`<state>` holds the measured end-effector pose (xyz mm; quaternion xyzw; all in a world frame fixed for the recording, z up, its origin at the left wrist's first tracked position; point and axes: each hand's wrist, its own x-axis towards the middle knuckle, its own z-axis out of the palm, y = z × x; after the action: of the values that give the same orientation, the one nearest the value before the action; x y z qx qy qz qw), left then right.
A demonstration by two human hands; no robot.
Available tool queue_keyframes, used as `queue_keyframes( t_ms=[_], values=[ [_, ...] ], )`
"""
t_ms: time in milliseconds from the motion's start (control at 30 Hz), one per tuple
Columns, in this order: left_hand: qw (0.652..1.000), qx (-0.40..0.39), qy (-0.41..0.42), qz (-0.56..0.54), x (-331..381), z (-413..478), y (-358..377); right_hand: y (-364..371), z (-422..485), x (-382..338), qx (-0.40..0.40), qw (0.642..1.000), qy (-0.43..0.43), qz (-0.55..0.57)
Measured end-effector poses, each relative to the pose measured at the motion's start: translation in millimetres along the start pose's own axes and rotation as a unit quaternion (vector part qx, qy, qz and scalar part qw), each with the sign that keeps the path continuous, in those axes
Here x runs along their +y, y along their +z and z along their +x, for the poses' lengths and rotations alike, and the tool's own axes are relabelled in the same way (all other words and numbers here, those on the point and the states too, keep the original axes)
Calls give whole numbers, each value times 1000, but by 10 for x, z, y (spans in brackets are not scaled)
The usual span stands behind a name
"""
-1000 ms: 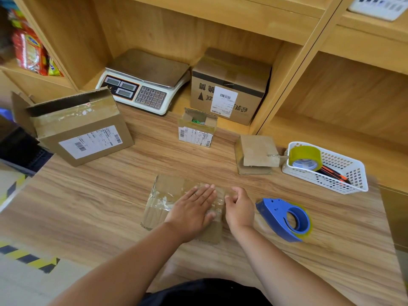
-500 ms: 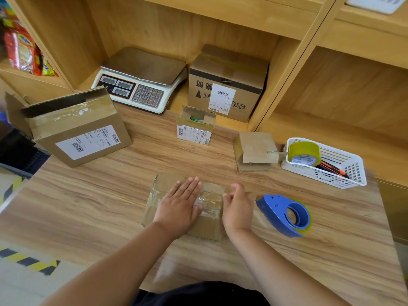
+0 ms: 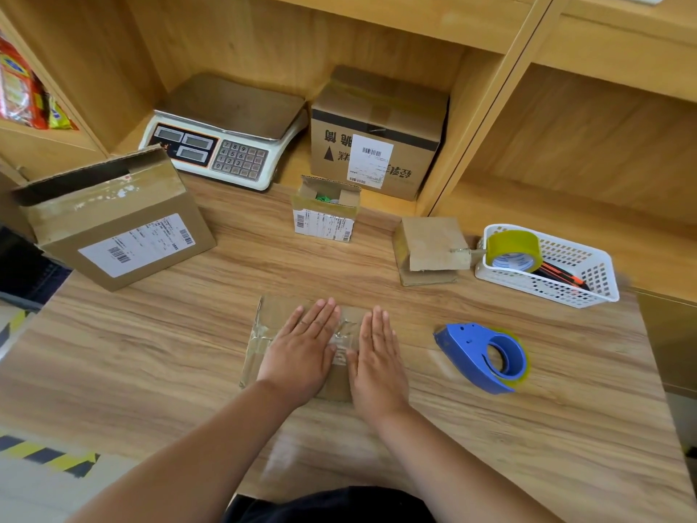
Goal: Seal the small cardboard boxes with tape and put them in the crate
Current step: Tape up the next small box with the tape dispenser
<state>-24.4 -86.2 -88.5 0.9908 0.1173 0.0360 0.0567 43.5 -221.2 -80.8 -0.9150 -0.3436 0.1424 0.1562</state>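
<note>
Closest, at the near middle of the wooden table (image 3: 151, 352), a small cardboard box (image 3: 267, 322) lying flat, with clear shiny tape across its top. On it the left hand (image 3: 301, 352), palm down, fingers straight and close together, grasping nothing, only pressing on the taped top. Beside it the right hand (image 3: 377, 366), also palm down with straight fingers and holding nothing, at the right edge of the same box. Just to the right, apart from the hands, a blue tape dispenser (image 3: 479, 356) lying on its side. Farther back, a small brown box (image 3: 430, 247) with one flap loose. Next to it a white plastic basket (image 3: 588, 292) holding a yellowish tape roll (image 3: 513, 249) and some orange and black tools, too small to tell more. To the left of those, a small open box (image 3: 324, 215) with a white label and something green inside. At the far left, a large box (image 3: 120, 228) with a label on its front. Behind all, in the shelf, a weighing scale (image 3: 226, 134) and one more taped box (image 3: 377, 126); colourful packets (image 3: 19, 88) at the upper left.
</note>
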Motion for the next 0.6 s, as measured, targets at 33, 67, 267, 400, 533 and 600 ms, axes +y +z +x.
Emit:
queue_keyframes(
  t_ms=[33, 67, 267, 400, 533, 600],
  values=[
    [1000, 1, -1, 2, 3, -2, 9, -1, 2, -1, 2, 1000, 11, 21],
    [1000, -2, -3, 4, 4, -5, 13, -1, 3, -3, -1, 999, 20, 42],
    [1000, -10, -4, 15, 7, -2, 44, -43, 47, -13, -10, 983, 65, 170],
    [1000, 10, 3, 10, 16, -5, 67, -66, 54, -9, -29, 969, 92, 227],
    [1000, -20, 6, 20, 21, -11, 75, -59, 40, 14, -33, 970, 86, 225],
    [1000, -19, 3, 22, 24, -8, 77, -64, 34, 11, -31, 974, 81, 208]
  ],
)
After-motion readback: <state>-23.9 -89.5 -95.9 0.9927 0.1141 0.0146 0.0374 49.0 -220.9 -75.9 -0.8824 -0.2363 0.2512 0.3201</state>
